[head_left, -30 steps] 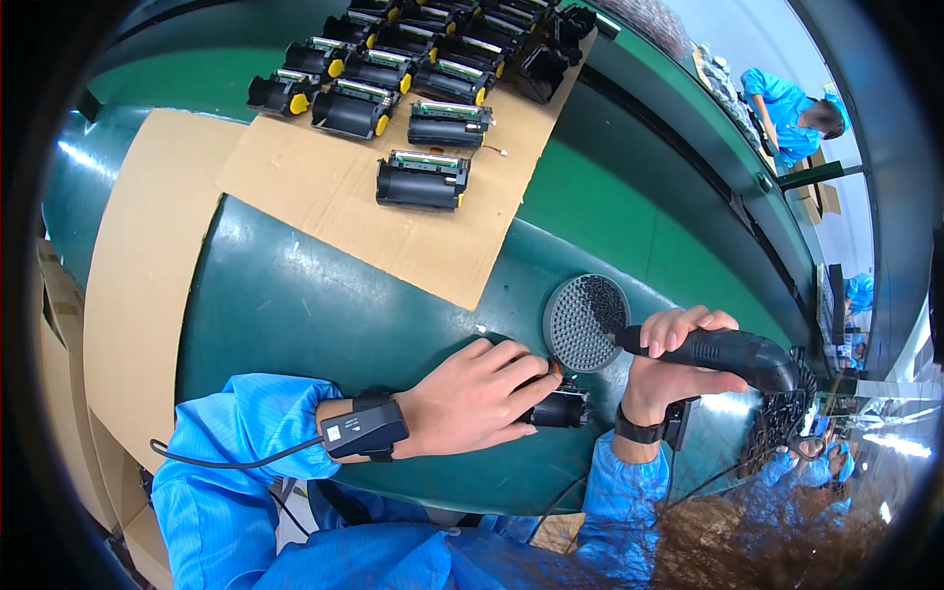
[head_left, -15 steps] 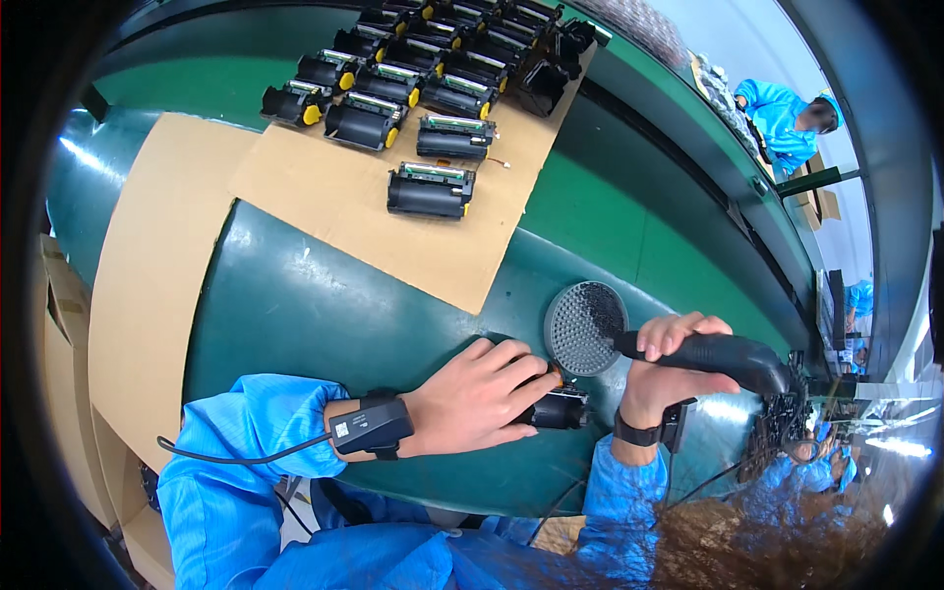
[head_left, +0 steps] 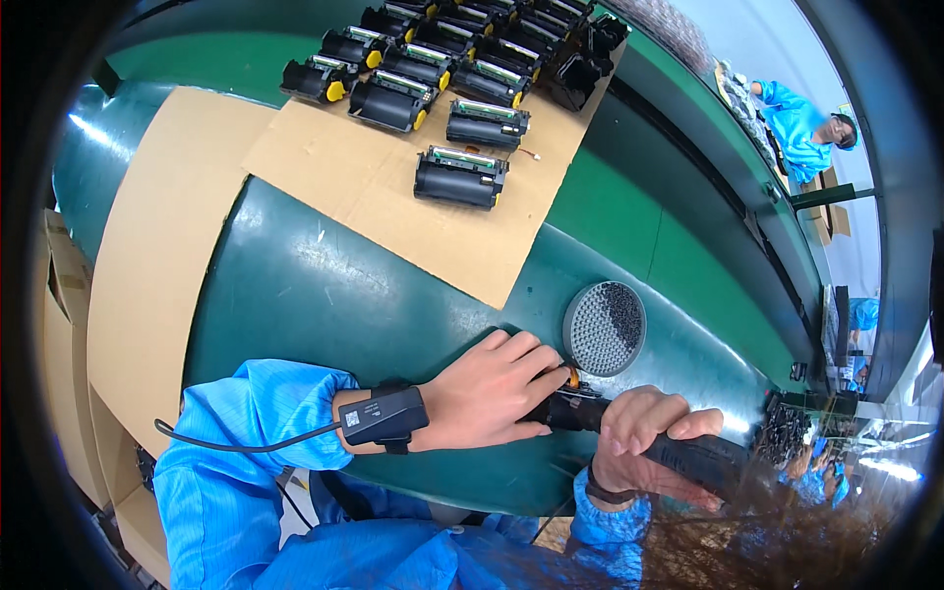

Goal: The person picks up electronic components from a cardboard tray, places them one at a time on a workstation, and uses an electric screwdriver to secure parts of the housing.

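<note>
My left hand [head_left: 492, 388] lies over a black module [head_left: 562, 409] on the green bench, its fingers bent round the module's left end. A black electric screwdriver [head_left: 696, 460] is gripped in my right hand [head_left: 644, 433]. The screwdriver's front end meets the right side of the module; its tip is hard to make out there. Just beyond both hands sits a round grey dimpled tray [head_left: 580, 339] with many small dark screws [head_left: 619, 307] heaped on its right side.
Several similar black modules [head_left: 460, 177] with yellow gears stand in rows on a cardboard sheet [head_left: 393, 226] at the back. Another cardboard piece [head_left: 147, 275] covers the left. A dark rail [head_left: 718, 206] runs along the far right; a co-worker in blue [head_left: 796, 128] is beyond it.
My right hand has brought the screwdriver from the screw tray down toward me, onto the module. My left hand remains on the module. The whole view has shifted slightly.
</note>
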Motion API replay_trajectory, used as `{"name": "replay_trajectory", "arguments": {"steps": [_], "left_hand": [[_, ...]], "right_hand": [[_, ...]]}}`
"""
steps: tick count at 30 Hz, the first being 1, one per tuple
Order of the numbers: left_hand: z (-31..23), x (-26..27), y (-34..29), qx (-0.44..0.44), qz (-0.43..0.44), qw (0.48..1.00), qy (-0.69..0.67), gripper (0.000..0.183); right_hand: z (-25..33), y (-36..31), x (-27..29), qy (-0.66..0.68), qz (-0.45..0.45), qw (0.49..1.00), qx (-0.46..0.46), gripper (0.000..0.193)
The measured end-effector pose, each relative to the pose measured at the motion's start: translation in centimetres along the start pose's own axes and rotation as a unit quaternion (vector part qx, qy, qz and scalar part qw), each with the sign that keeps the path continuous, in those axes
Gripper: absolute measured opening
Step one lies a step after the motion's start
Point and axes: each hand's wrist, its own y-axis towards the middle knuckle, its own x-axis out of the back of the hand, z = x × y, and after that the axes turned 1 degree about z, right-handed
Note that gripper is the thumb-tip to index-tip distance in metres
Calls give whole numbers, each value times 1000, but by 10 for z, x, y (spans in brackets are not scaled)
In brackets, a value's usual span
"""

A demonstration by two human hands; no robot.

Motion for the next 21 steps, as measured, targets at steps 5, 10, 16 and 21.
{"name": "replay_trajectory", "arguments": {"steps": [5,10,16,21], "left_hand": [[1,-1,0,4,6,1000,-9,65],[0,0,0,5,7,1000,-6,65],[0,2,0,4,10,1000,-7,65],[0,0,0,4,9,1000,-6,65]], "right_hand": [[-2,1,-4,-22,-18,999,-14,79],[-4,-1,-4,-32,-30,999,-16,80],[-7,-3,1,-17,-16,1000,-9,83],[-6,-3,-5,-43,-25,998,-30,79]]}}
